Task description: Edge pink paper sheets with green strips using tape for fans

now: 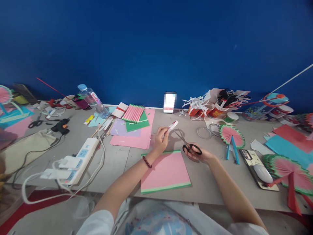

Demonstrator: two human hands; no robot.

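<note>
My left hand (pixel 160 139) is raised over the grey table (pixel 117 160) and pinches a small strip of white and red paper (pixel 172 126). My right hand (pixel 198 153) grips black-handled scissors (pixel 187 143), whose blades point up-left and meet the strip. A dark red bead bracelet circles my left wrist. Below both hands lies a pink sheet on a green sheet (pixel 165 171).
A white power strip (pixel 78 160) with cables sits at the left, near a glue gun (pixel 61 125) and a water bottle (pixel 94 100). Coloured paper sheets (pixel 133 129) lie behind. Paper fans (pixel 231 135), a phone (pixel 256 163) and paper cups (pixel 215 111) crowd the right.
</note>
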